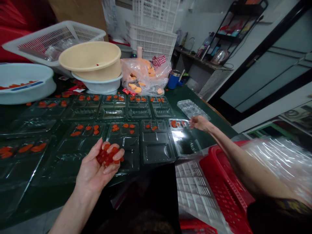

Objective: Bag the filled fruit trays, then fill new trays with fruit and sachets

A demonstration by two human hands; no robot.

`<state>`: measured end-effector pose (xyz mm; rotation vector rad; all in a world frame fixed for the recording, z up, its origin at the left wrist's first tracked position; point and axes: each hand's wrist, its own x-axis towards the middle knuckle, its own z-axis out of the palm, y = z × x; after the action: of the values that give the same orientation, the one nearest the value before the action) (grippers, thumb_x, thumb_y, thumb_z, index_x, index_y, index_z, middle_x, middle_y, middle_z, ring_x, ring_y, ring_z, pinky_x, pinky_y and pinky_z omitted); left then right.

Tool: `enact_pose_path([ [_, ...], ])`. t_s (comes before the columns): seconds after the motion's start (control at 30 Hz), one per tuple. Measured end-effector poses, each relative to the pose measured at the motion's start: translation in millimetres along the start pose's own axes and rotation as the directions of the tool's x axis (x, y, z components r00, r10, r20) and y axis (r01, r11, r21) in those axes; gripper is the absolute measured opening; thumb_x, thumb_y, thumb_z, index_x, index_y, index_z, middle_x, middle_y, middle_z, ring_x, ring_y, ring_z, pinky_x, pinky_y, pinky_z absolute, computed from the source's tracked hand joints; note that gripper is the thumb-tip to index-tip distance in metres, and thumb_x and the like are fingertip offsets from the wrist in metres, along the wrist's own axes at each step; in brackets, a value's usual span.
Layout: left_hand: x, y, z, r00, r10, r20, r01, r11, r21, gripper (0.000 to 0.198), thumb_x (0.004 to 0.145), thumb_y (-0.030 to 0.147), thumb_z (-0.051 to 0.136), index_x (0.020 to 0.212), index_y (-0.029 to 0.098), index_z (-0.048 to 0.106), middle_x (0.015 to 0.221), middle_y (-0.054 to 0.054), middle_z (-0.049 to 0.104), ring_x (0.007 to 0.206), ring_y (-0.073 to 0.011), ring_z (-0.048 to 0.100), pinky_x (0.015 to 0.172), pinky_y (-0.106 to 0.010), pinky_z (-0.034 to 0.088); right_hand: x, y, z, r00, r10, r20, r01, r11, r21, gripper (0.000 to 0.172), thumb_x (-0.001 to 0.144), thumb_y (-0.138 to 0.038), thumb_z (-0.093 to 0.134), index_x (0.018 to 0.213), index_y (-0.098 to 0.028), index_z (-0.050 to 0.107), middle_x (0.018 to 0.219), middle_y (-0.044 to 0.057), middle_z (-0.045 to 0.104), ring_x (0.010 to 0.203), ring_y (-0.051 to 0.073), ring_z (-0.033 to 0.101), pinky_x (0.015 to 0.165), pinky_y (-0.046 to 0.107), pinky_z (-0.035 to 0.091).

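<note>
My left hand (pixel 103 162) is cupped palm up, with its fingers curled round a clump of small, glossy orange-red pieces (pixel 107 157). It hovers over the front row of clear plastic compartment trays. My right hand (pixel 201 123) reaches to the far right corner of the rightmost front tray (pixel 182 139), its fingertips pinched together. Whatever is between those fingertips is too small to make out. Orange-red pieces (pixel 174 123) lie in that tray's small top compartments. The neighbouring tray (pixel 157 151) has a few in its top row, and its larger compartments hold none.
More trays (pixel 114 112) form a back row. Behind them stand a cream basin (pixel 90 58), a pale blue basin (pixel 26 87) and a plastic bag of orange pieces (pixel 146 76). A blue cup (pixel 173 79) is farther right. Red baskets (pixel 219 175) sit below the table's front edge.
</note>
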<state>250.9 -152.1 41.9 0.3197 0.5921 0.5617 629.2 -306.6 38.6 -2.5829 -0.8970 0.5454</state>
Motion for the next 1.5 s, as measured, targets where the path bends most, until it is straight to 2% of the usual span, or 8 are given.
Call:
enact_pose_path([
  [0.17,-2.3,2.5,-0.6,1.000,0.000,0.006,0.000,1.000,-0.008,0.030,0.089,0.026,0.037,0.062,0.016,0.043,0.064,-0.002,0.042,0.049,-0.0098,0.042,0.025,-0.013,0.027,-3.3,-6.4,6.2,1.000,0.005,-0.018,-0.004,0.999,0.043,0.018,0.078,-0.018,0.059,0.061,-0.014,0.057,0.045,-0.006,0.041,0.043,0.005,0.037,0.041,0.018,0.028],
  [0.33,-3.5,6.0,-3.0,1.000,0.008,0.001,-0.008,1.000,-0.026,0.030,0.089,0.026,0.037,0.062,0.016,0.044,0.064,-0.002,0.042,0.049,-0.0101,0.041,0.025,-0.014,0.027,-7.1,-12.5,1.9,0.998,0.039,0.048,-0.046,0.989,0.141,0.014,0.077,-0.010,0.051,0.068,-0.015,0.060,0.042,-0.006,0.042,0.035,0.005,0.032,0.035,0.017,0.023],
  [0.5,-4.6,6.9,-6.0,1.000,0.013,0.011,-0.013,1.000,-0.022,0.030,0.089,0.025,0.036,0.062,0.016,0.044,0.063,-0.001,0.041,0.049,-0.0101,0.042,0.025,-0.014,0.027,-9.1,-17.9,4.4,1.000,0.000,0.025,-0.004,0.988,0.157,0.014,0.072,-0.001,0.054,0.068,-0.014,0.059,0.056,-0.002,0.056,0.043,0.006,0.044,0.039,0.016,0.032],
  [0.67,-5.4,10.4,-12.1,1.000,0.024,0.011,-0.024,0.999,-0.024,0.030,0.089,0.026,0.037,0.061,0.016,0.043,0.065,-0.002,0.042,0.049,-0.0098,0.043,0.025,-0.013,0.028,-10.6,-18.9,1.5,0.997,-0.069,-0.037,0.072,0.994,0.082,0.017,0.087,-0.028,0.053,0.084,-0.013,0.058,0.074,-0.001,0.059,0.058,0.007,0.053,0.054,0.021,0.046],
  [0.77,-6.3,11.6,-13.6,0.999,0.036,0.011,-0.036,0.999,-0.038,0.030,0.089,0.026,0.037,0.061,0.016,0.043,0.064,-0.002,0.042,0.049,-0.0098,0.043,0.025,-0.013,0.028,-12.8,-24.0,0.4,0.986,-0.123,-0.117,0.125,0.992,0.014,0.016,0.088,-0.026,0.049,0.089,-0.013,0.058,0.065,-0.003,0.055,0.053,0.008,0.049,0.052,0.022,0.043],
  [1.13,-10.0,4.1,-9.4,1.000,0.003,0.002,-0.003,0.997,-0.080,0.028,0.089,0.027,0.039,0.063,0.016,0.044,0.063,-0.001,0.040,0.050,-0.0104,0.042,0.025,-0.013,0.026,-14.9,-105.3,72.1,0.872,-0.488,-0.033,0.485,0.872,-0.069,0.011,0.071,-0.021,0.064,0.080,-0.025,0.069,0.070,0.001,0.065,0.072,0.018,0.057,0.066,0.025,0.036],
  [1.27,-10.3,5.9,-12.6,1.000,0.008,-0.008,-0.009,0.995,-0.094,0.028,0.089,0.026,0.038,0.063,0.016,0.044,0.062,0.000,0.039,0.050,-0.0103,0.042,0.025,-0.013,0.026,-2.8,-116.7,80.2,0.888,-0.460,-0.003,0.460,0.888,0.024,0.007,0.062,-0.017,0.069,0.065,-0.022,0.066,0.059,-0.002,0.058,0.060,0.014,0.052,0.059,0.023,0.034],
  [1.5,-6.3,6.7,-14.3,1.000,-0.005,0.010,0.006,0.993,-0.114,0.027,0.090,0.026,0.037,0.065,0.016,0.044,0.064,0.000,0.040,0.051,-0.0099,0.043,0.026,-0.013,0.026,10.3,-113.6,75.9,0.958,-0.275,-0.085,0.287,0.881,0.376,0.010,0.075,-0.013,0.045,0.069,-0.018,0.051,0.049,-0.006,0.039,0.042,0.007,0.033,0.042,0.019,0.026],
])
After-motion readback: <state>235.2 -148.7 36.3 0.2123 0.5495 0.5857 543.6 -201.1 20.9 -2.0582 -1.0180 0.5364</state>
